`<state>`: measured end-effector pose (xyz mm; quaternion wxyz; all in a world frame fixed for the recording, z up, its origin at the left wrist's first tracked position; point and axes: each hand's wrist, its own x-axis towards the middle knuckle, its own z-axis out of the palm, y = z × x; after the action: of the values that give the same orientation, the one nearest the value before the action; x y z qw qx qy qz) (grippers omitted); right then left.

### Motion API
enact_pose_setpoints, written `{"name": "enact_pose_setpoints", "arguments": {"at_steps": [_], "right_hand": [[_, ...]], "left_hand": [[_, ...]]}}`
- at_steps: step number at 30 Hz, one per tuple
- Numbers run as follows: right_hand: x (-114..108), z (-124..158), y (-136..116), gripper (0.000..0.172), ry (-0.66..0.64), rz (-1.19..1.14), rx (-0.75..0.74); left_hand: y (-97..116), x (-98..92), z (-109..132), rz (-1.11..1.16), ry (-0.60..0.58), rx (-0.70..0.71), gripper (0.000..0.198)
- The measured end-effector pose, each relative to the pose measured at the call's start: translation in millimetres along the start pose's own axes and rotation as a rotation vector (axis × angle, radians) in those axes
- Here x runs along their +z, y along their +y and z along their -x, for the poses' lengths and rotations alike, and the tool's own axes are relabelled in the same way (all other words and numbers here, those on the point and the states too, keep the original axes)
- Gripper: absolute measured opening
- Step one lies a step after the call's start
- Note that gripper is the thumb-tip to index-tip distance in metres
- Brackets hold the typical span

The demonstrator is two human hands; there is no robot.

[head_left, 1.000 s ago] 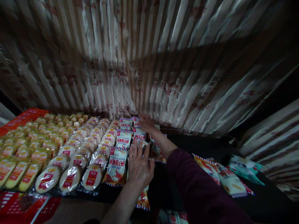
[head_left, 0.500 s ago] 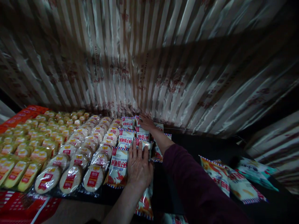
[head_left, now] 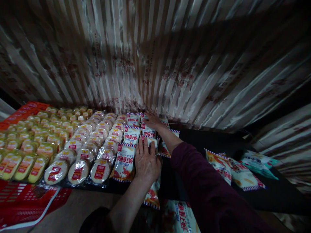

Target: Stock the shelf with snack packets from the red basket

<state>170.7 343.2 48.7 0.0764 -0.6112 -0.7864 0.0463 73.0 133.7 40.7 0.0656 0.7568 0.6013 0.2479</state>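
Observation:
Rows of white and red snack bags [head_left: 124,160] with striped top edges lie on the black shelf [head_left: 191,142]. My left hand [head_left: 148,161] rests flat, fingers spread, on the front snack bag [head_left: 153,191] of the second row, covering much of it. Farther back, my right hand [head_left: 153,121] reaches over the rear of that row, palm down on a snack bag [head_left: 148,132], its fingers partly out of sight. Just right of it, another snack bag [head_left: 165,149] is partly behind my right forearm.
To the left are rows of round wrapped rice crackers [head_left: 100,171] and yellow-wrapped cakes [head_left: 37,168]. Loose bags [head_left: 244,174] and a teal packet [head_left: 259,161] lie at right. A red basket [head_left: 21,207] and a larger bag [head_left: 182,215] are below. A striped curtain [head_left: 145,64] hangs behind.
The view has tilted down a little, showing more of the basket and the larger bag below. Both hands stay on nearly the same snack bags.

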Motion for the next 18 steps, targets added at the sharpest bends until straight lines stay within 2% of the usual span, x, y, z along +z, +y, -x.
{"name": "enact_pose_setpoints", "arguments": {"at_steps": [9,14,18], "right_hand": [[0.5,5.6,-4.6,0.051,0.007,-0.009,-0.017],[3.8,5.1,-5.5,0.052,0.008,-0.031,0.032],[5.3,5.5,-6.5,0.053,0.072,-0.025,0.049]], "left_hand": [[-1.6,3.8,-0.2,-0.019,0.044,-0.009,0.060],[-2.1,5.0,-1.0,-0.022,0.063,-0.011,0.061],[-3.3,4.5,-2.2,0.000,0.071,-0.032,0.059]]}}
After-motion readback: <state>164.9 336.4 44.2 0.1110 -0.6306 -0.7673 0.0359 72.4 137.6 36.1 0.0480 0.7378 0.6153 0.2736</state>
